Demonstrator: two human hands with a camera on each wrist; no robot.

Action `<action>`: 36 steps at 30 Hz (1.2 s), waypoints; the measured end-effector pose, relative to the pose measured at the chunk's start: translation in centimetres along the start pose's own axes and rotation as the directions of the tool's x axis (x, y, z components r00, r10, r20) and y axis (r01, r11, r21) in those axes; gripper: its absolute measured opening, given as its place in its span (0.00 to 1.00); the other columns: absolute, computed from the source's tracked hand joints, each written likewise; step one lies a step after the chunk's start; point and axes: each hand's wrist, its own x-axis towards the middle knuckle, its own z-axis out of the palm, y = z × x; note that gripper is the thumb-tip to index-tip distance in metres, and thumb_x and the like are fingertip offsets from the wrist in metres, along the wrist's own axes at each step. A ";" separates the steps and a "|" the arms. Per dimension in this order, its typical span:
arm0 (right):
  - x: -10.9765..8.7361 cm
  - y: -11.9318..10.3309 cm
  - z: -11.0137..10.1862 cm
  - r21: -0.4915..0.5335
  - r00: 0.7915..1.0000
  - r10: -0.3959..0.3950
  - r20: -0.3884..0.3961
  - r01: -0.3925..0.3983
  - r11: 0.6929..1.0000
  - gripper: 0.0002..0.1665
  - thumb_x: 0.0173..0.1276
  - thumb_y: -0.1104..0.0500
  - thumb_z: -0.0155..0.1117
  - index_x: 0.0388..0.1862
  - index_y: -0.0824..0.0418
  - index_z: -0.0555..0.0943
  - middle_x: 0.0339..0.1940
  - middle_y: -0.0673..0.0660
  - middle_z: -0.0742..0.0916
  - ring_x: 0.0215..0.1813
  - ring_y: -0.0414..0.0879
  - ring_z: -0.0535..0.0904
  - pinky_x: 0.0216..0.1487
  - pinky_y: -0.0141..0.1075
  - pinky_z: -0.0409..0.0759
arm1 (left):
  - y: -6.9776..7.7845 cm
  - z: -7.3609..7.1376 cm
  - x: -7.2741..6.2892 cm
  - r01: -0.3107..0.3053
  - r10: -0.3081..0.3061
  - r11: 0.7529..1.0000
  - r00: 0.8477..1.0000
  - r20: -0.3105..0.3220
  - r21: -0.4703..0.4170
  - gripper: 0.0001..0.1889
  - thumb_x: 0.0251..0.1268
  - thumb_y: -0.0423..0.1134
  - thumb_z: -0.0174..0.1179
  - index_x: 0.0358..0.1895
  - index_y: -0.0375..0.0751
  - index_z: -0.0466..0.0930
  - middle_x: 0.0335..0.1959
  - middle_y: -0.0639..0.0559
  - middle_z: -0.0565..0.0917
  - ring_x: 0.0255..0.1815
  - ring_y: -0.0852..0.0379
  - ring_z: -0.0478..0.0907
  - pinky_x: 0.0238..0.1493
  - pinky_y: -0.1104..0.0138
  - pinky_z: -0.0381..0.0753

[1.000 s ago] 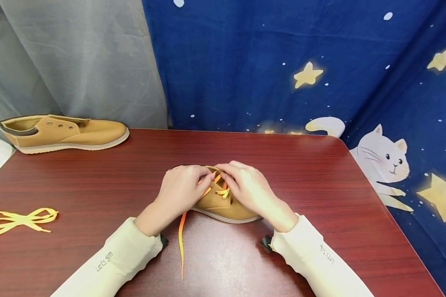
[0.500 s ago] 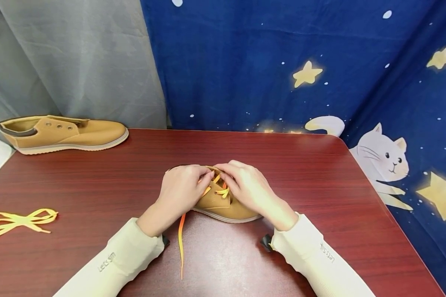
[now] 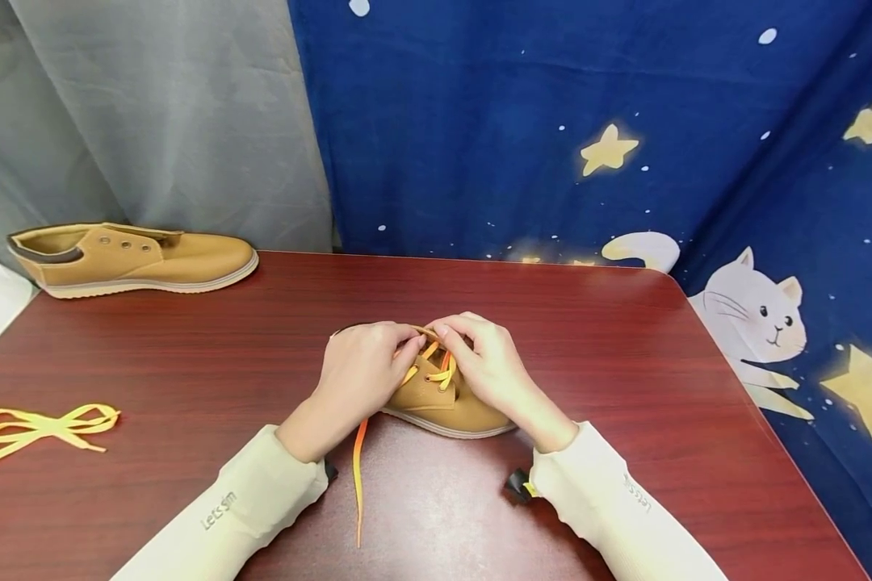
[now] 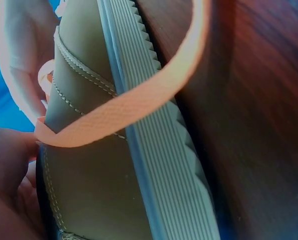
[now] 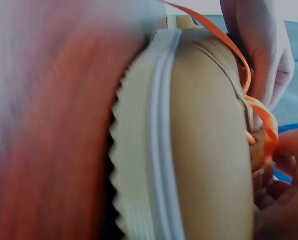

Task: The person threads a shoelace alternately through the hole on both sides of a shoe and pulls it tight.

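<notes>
In the head view, a tan lace-up shoe (image 3: 472, 411) lies at the table's middle, toe to the right. An orange-yellow shoelace (image 3: 439, 376) runs through its near eyelets, with one end hanging toward me (image 3: 358, 484). My left hand (image 3: 363, 363) pinches the shoe's upper edge by the opening. Beside it, my right hand (image 3: 490, 363) has thumb and index finger together at the far lacing flap, pinching the shoelace there. Its fingertips are partly hidden. In the right wrist view, a shoelace loop (image 5: 269, 122) reaches the right fingers; the left wrist view shows the trailing shoelace (image 4: 114, 117) across the shoe's side.
A second tan shoe (image 3: 141, 262), unlaced, stands at the back left of the red-brown table (image 3: 589, 323). A looped yellow shoelace (image 3: 44, 428) lies at the left. Grey (image 3: 189, 121) and blue starry curtains (image 3: 443, 121) hang behind.
The head view has shifted slightly. My right thumb has moved up toward the shoe's upper edge, and more of the shoelace loop shows below it. The left hand keeps its place on the shoe.
</notes>
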 end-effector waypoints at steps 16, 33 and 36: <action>1.1 1.0 1.0 0.411 0.966 0.248 0.069 -0.255 0.875 0.10 0.66 0.56 0.72 0.41 0.61 0.91 0.36 0.54 0.92 0.40 0.38 0.83 0.41 0.28 0.80 | 0.0 0.4 -0.2 -0.035 0.036 0.999 0.999 -0.031 0.032 0.07 0.66 0.45 0.65 0.32 0.51 0.89 0.21 0.52 0.84 0.21 0.48 0.79 0.24 0.57 0.74; 1.5 0.9 1.5 0.525 0.948 0.319 -0.025 -0.259 0.811 0.13 0.69 0.57 0.70 0.43 0.66 0.88 0.30 0.49 0.90 0.32 0.35 0.83 0.35 0.27 0.80 | -1.0 -2.8 0.8 0.030 -0.008 0.977 0.994 0.106 -0.209 0.06 0.69 0.41 0.64 0.43 0.48 0.89 0.39 0.54 0.88 0.39 0.55 0.83 0.43 0.57 0.81; 1.5 0.8 1.6 0.529 0.945 0.323 -0.041 -0.254 0.810 0.12 0.69 0.57 0.70 0.42 0.65 0.88 0.30 0.49 0.90 0.31 0.35 0.83 0.34 0.27 0.81 | -1.7 -2.5 1.1 -0.057 0.068 0.979 0.997 0.049 -0.198 0.08 0.66 0.37 0.67 0.46 0.46 0.88 0.44 0.52 0.89 0.47 0.53 0.84 0.51 0.56 0.82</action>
